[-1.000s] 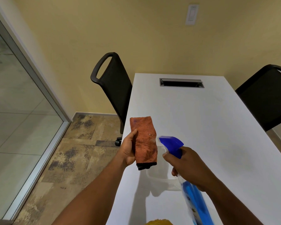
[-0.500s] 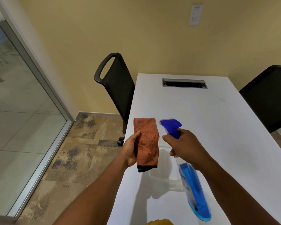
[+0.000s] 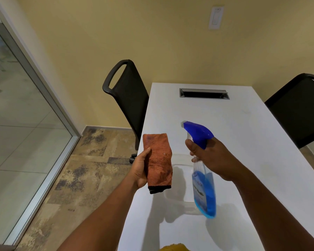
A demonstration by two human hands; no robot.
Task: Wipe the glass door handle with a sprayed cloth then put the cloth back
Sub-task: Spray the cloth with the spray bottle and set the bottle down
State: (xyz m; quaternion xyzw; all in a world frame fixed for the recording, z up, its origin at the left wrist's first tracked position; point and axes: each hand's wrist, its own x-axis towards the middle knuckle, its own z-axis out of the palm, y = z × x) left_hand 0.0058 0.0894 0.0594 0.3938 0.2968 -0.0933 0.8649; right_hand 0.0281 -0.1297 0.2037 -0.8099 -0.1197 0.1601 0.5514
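Observation:
My left hand (image 3: 140,169) holds a folded orange cloth (image 3: 159,162) upright above the near left part of the white table (image 3: 243,134). My right hand (image 3: 212,158) grips a clear spray bottle (image 3: 203,189) of blue liquid by its neck, index finger at the trigger. The bottle's blue nozzle head (image 3: 196,132) points left toward the cloth, a short gap apart. A glass panel (image 3: 16,124) with a metal frame stands at the left. No door handle shows in view.
A clear plastic tray (image 3: 179,200) lies on the table under the hands. Black chairs stand at the table's left (image 3: 129,98) and right (image 3: 297,109). A cable slot (image 3: 204,93) sits at the far end. Something yellow (image 3: 174,248) peeks in at the bottom edge.
My right hand has lifted the spray bottle higher and tilted it more upright. The nozzle now sits level with the cloth's top. The cloth stays in my left hand.

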